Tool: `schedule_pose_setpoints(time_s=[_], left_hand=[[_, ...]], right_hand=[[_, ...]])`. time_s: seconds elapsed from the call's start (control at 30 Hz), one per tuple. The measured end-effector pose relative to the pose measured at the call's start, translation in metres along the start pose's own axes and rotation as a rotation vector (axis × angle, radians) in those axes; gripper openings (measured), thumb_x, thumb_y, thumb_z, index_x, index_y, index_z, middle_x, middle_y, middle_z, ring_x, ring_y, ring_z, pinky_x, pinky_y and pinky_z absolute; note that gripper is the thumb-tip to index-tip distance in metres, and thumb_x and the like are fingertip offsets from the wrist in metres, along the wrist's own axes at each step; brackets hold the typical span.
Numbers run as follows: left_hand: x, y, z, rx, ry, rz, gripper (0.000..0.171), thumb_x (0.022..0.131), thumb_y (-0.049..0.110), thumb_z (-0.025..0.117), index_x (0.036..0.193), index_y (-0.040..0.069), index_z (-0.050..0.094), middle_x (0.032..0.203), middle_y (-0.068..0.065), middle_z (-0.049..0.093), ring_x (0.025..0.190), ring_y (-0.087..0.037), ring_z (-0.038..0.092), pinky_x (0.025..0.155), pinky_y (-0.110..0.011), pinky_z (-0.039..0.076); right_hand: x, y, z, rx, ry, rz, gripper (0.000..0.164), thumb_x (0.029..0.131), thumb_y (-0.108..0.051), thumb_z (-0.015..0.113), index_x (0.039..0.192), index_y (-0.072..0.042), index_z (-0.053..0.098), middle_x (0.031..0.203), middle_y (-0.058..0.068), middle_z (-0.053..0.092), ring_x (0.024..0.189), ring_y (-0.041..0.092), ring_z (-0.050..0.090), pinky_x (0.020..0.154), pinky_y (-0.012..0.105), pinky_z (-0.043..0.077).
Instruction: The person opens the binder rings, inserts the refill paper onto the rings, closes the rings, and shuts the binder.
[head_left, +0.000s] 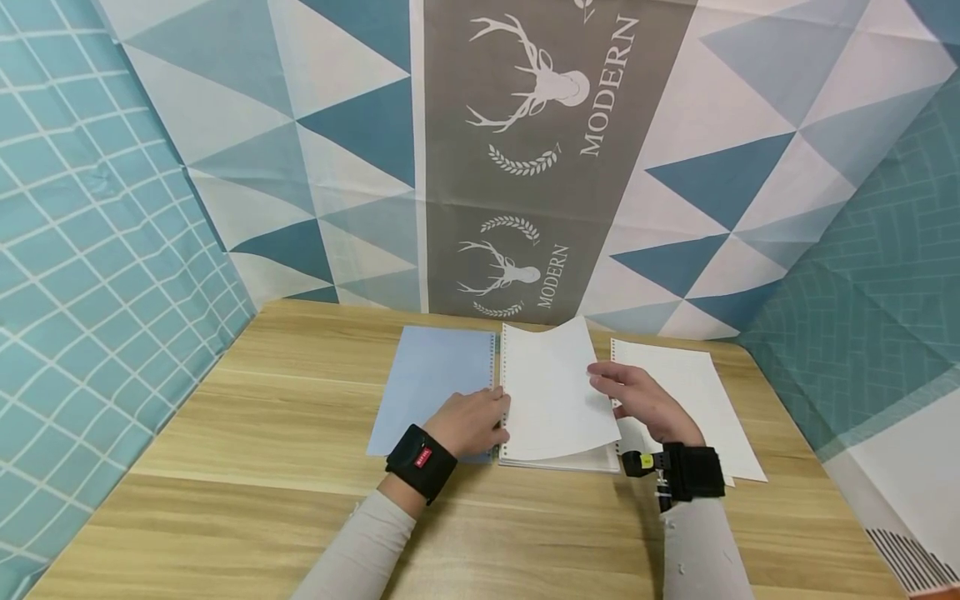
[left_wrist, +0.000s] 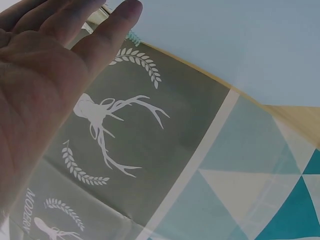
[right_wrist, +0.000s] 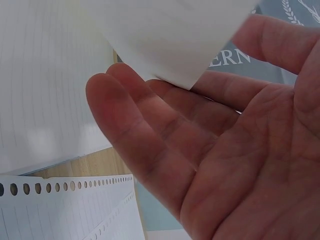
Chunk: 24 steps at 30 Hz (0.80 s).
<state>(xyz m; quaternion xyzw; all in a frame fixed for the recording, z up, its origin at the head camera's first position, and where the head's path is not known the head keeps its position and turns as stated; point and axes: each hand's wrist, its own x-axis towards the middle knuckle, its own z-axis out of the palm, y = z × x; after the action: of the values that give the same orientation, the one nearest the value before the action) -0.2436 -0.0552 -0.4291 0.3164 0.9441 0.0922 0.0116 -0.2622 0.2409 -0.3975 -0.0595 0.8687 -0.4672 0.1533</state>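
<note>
Lifted page [head_left: 551,392], one: white, punched along its left edge. Is lying directly left of the right hand [head_left: 641,396], long axis running away from the person, binding side farthest from that hand. Its free right side is curving up off the white page stack [head_left: 585,462] beneath.

Right hand, one: is standing nearer the free edge, palm turned toward the page. Fingers are extending nearly straight, thumb spreading well away from them; in the right wrist view a page corner is hanging in the gap between. Grip is therefore showing wide, with no pinch visible.

Left hand, one: is resting at the binding, nearer the punched edge, between page and blue cover [head_left: 442,362]. Thumb is extending; fingertips are partly hidden. Hand is appearing relaxed, closing round nothing visible.

Turquoise binding piece [left_wrist: 133,38], one: is showing just past the left thumb.

Loose punched sheets [head_left: 678,367], at least two, ruled: are lying right of the stack, partly beneath the right hand, on the wood-grain table [head_left: 262,433].
</note>
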Motion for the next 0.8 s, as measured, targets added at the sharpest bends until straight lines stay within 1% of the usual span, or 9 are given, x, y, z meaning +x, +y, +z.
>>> schedule_pose_setpoints(time_s=[0.13,0.27,0.33,0.37,0.43,0.53,0.57,0.67,0.8], left_hand=[[-0.0001,-0.0005,0.0010,0.003,0.002,0.001,0.018,0.097,0.029,0.066,0.102,0.012,0.064,0.140,-0.009,0.063,0.103,-0.021,0.067,0.070,-0.042,0.055],[-0.0002,-0.0008,0.0017,0.005,0.012,0.006,0.017,0.096,0.029,0.066,0.098,0.012,0.063,0.120,-0.006,0.068,0.089,-0.019,0.064,0.063,-0.038,0.052],[-0.0003,-0.0010,0.0024,0.005,0.011,0.005,0.018,0.096,0.029,0.067,0.098,0.012,0.063,0.115,-0.005,0.068,0.088,-0.019,0.063,0.062,-0.037,0.052],[-0.0003,-0.0010,0.0026,0.006,0.005,0.002,0.020,0.096,0.030,0.067,0.101,0.011,0.064,0.116,-0.005,0.068,0.091,-0.020,0.065,0.064,-0.038,0.053],[-0.0003,-0.0009,0.0026,0.005,-0.012,-0.009,0.029,0.096,0.033,0.067,0.111,0.009,0.066,0.127,-0.007,0.067,0.106,-0.023,0.067,0.073,-0.043,0.058],[0.0002,-0.0008,0.0028,0.000,-0.055,-0.033,0.049,0.095,0.040,0.067,0.132,0.007,0.062,0.148,-0.010,0.057,0.133,-0.027,0.059,0.091,-0.051,0.057],[0.0006,-0.0008,0.0027,-0.001,-0.066,-0.040,0.055,0.094,0.042,0.068,0.136,0.007,0.060,0.151,-0.010,0.055,0.137,-0.028,0.056,0.094,-0.052,0.056],[0.0010,-0.0003,0.0023,-0.007,-0.095,-0.053,0.063,0.093,0.048,0.070,0.141,0.008,0.058,0.154,-0.010,0.052,0.140,-0.028,0.053,0.098,-0.053,0.054],[0.0001,0.0011,0.0006,-0.013,-0.109,-0.056,0.066,0.092,0.050,0.071,0.140,0.007,0.058,0.154,-0.011,0.052,0.140,-0.028,0.053,0.098,-0.053,0.054]], right_hand=[[0.0007,0.0002,-0.0005,-0.005,0.001,0.005,0.058,0.107,-0.036,0.051,0.153,-0.003,0.042,0.159,0.022,0.040,0.140,0.038,0.043,0.090,0.035,0.052],[0.0006,0.0001,-0.0005,-0.012,0.001,0.001,0.057,0.107,-0.036,0.051,0.153,-0.003,0.042,0.159,0.022,0.040,0.140,0.039,0.043,0.090,0.035,0.052],[0.0003,-0.0001,-0.0004,-0.015,-0.001,-0.001,0.058,0.107,-0.037,0.051,0.153,-0.003,0.042,0.159,0.022,0.041,0.140,0.039,0.043,0.090,0.035,0.052],[0.0002,-0.0002,-0.0004,-0.015,-0.002,-0.002,0.058,0.107,-0.037,0.051,0.153,-0.003,0.042,0.159,0.022,0.041,0.140,0.039,0.043,0.090,0.036,0.052],[0.0003,-0.0002,-0.0004,-0.014,-0.005,-0.002,0.058,0.107,-0.037,0.051,0.153,-0.003,0.042,0.159,0.022,0.041,0.140,0.039,0.043,0.091,0.037,0.053],[0.0005,-0.0002,-0.0004,-0.013,-0.008,0.002,0.059,0.106,-0.038,0.051,0.153,-0.003,0.042,0.159,0.023,0.040,0.141,0.039,0.042,0.092,0.038,0.053],[0.0005,-0.0003,-0.0003,-0.012,-0.009,0.002,0.059,0.106,-0.038,0.051,0.153,-0.003,0.042,0.159,0.023,0.040,0.141,0.039,0.042,0.092,0.039,0.054],[0.0001,-0.0009,-0.0001,-0.011,-0.009,0.010,0.059,0.107,-0.038,0.051,0.153,-0.003,0.042,0.159,0.023,0.040,0.141,0.040,0.042,0.093,0.040,0.055],[-0.0007,-0.0013,0.0003,-0.008,-0.010,0.018,0.059,0.107,-0.037,0.051,0.153,-0.002,0.041,0.159,0.023,0.040,0.142,0.040,0.042,0.093,0.040,0.055]])
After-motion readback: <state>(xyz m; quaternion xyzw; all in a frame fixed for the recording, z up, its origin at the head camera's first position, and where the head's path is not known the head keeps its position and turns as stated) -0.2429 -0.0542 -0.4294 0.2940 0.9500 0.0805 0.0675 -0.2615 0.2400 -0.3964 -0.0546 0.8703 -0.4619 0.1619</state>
